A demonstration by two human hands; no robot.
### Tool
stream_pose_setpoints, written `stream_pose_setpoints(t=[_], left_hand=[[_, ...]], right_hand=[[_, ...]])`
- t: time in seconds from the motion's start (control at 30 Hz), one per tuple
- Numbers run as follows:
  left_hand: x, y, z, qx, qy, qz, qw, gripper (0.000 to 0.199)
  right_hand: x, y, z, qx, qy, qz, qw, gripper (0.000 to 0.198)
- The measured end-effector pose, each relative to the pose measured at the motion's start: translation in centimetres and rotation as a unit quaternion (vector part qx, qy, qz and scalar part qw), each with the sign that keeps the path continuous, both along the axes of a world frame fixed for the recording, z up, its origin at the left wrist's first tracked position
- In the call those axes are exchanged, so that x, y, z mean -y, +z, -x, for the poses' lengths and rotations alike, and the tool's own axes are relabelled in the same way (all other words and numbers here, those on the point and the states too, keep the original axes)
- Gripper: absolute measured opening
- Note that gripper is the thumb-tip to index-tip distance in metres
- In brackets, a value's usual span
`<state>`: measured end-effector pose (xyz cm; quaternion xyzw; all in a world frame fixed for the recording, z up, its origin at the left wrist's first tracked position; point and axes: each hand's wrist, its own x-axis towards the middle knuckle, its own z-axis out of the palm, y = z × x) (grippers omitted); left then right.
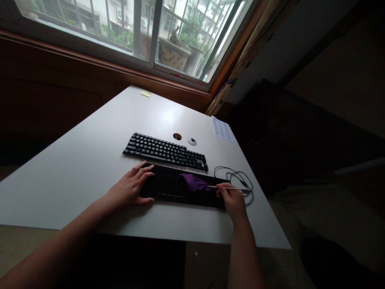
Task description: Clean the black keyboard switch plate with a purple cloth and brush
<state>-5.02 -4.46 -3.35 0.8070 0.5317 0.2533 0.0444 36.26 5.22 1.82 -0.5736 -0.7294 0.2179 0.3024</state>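
Observation:
A black keyboard base [168,182] lies flat near the front of the white desk, with one long bar showing along its near edge. My left hand [132,186] rests over its left end, fingers spread across the far side and thumb at the near edge. Between the fingertips of my right hand [233,196] is a thin stick [213,187]. A purple cloth [195,183] covers the stick's left tip and touches the middle of the base. Right behind the base sits a dark key panel [162,149] with rows of keycaps; its right part has gaps.
A thin black cable [251,186] coils at the desk's right side. Farther back are a round cable hole [177,137], its grey ring cover [192,141], a printed sheet [223,129] and a yellow note [145,94]. Beyond the white desk [90,160] is a window.

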Motion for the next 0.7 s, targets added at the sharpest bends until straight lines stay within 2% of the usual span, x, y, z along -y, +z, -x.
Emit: stream_pose_setpoints(t=[0.23,0.37,0.53,0.7], left_hand=[[0.0,0.1,0.0,-0.005,0.003,0.006,1.000,0.075],[-0.1,-0.1,0.1,0.000,0.001,0.005,1.000,0.075],[-0.1,0.0,0.0,0.007,-0.003,0.006,1.000,0.073],[-0.1,0.2,0.0,0.008,-0.002,0.007,1.000,0.072]], right_hand=[[1.0,0.8,0.9,0.026,0.000,-0.024,0.999,0.039],[2.5,0.9,1.2,0.001,-0.010,-0.009,1.000,0.044],[3.8,0.5,1.2,-0.039,-0.065,0.023,0.997,0.048],[3.7,0.2,1.1,-0.073,-0.131,0.040,0.988,0.052]])
